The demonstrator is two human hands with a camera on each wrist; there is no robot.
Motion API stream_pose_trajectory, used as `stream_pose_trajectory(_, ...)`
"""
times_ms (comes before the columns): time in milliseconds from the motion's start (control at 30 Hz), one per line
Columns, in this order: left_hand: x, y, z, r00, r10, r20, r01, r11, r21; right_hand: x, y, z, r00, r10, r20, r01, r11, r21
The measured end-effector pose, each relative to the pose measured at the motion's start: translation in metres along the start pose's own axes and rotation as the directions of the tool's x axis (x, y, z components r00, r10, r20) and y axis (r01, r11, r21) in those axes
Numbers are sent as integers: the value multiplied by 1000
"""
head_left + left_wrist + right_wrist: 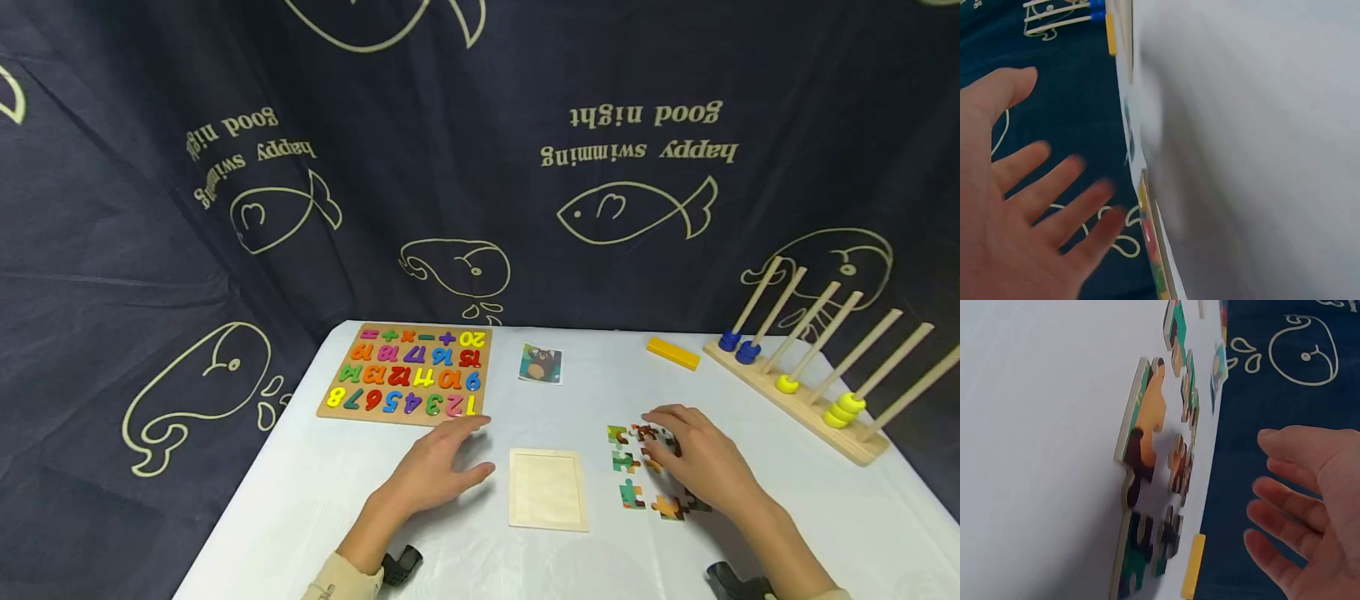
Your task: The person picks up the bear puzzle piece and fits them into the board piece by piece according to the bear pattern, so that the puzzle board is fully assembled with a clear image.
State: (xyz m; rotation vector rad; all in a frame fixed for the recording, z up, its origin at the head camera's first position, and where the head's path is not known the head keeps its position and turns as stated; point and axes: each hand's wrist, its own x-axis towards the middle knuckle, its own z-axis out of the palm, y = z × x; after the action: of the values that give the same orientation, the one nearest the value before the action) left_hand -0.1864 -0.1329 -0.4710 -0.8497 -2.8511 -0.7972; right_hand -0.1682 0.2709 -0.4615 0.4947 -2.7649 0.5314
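Note:
My left hand is held over the table with fingers and thumb spread, left of a shallow square wooden tray. In the left wrist view that hand grips nothing. Loose jigsaw pieces in green, orange and brown lie right of the tray. Above them hovers my right hand, hiding some from the head view. The right wrist view shows this hand loosely bent, apart from the pieces. A small bear picture card lies behind the tray.
At the back left lies a wooden number board filled with coloured numerals and signs. A yellow bar is at the back right. Beside it, a wooden peg stand with upright rods carries blue and yellow beads. A dark patterned cloth hangs behind the table.

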Motion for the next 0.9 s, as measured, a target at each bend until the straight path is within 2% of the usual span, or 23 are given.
stream_pose_trajectory(133, 5, 4, 7, 995, 0, 98, 7, 998, -67, 5, 0, 7, 998, 34, 48, -36, 998, 42)
stream_pose_trajectory(333, 8, 9, 19, 979, 68, 193, -50, 994, -97, 15, -1, 19, 996, 47, 77, -52, 996, 69)
stream_pose_trajectory(433, 9, 10, 24, 973, 88, 213, -72, 994, -84, 19, -1, 22, 995, 47, 87, -54, 995, 81)
stream_pose_trajectory(567, 8, 8, 31, 968, 78, 239, -64, 996, -65, 24, -1, 25, 993, 40, 111, -50, 995, 89)
stream_pose_trajectory(700, 5, 8, 37, 958, 101, 268, -94, 995, -36, 27, 1, 29, 991, 35, 126, -46, 995, 88)
stream_pose_trajectory(900, 3, 7, 41, 957, 137, 257, -144, 990, 10, 26, 4, 37, 992, 2, 126, -13, 997, 82)
